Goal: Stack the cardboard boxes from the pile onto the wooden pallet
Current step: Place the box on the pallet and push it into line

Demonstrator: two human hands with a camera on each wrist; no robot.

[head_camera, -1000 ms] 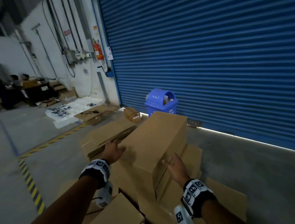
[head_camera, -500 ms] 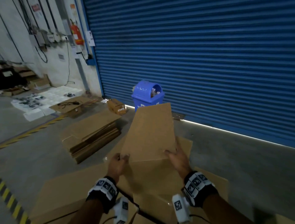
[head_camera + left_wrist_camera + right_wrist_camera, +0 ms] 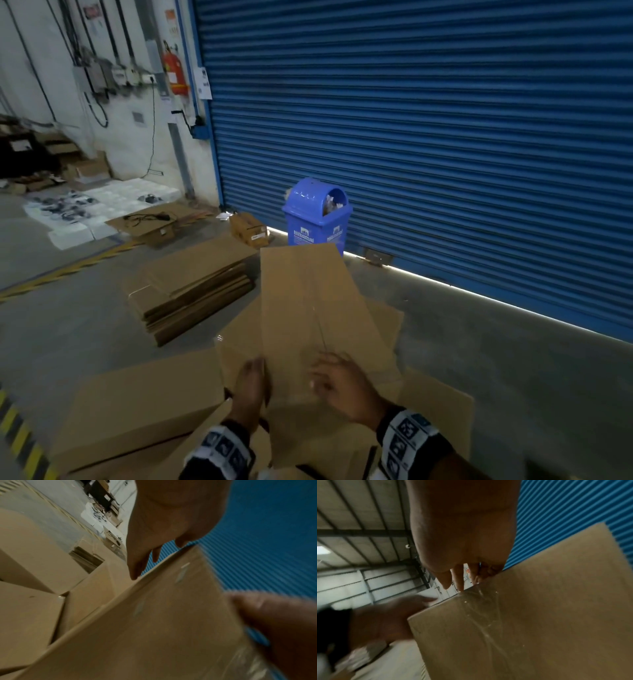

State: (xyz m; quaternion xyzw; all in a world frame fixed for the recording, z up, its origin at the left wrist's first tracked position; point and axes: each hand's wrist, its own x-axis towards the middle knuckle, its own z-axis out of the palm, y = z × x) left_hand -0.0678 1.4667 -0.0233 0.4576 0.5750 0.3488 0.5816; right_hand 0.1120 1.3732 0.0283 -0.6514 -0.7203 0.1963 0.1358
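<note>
- The shutter point(image 3: 445, 137) fills the far side, with a blue bin point(image 3: 317, 219) standing against its foot.
- The pile point(image 3: 137, 407) of boxes lies on the floor around the person; a stack of flattened cartons point(image 3: 191, 291) sits further off to the left. No pallet shows in any view.
- The box point(image 3: 308, 315) in hand is long and taped along its seam. A second ago it lay tipped across the pile, showing its side. Now its broad face is turned up toward the head camera and its far end points at the bin. In my judgement it is lifted clear and ready to carry.
- The right hand point(image 3: 346, 387) has moved from the box's side to its near end, fingers spread over the taped seam and pressing on it, not curled round anything.
- The left hand point(image 3: 251, 387) has slid back to the near left corner. Its fingers lie straight along the edge in the left wrist view, so its grip is a flat clamp too.
- Next comes a turn toward the pallet, wherever it stands.
</note>
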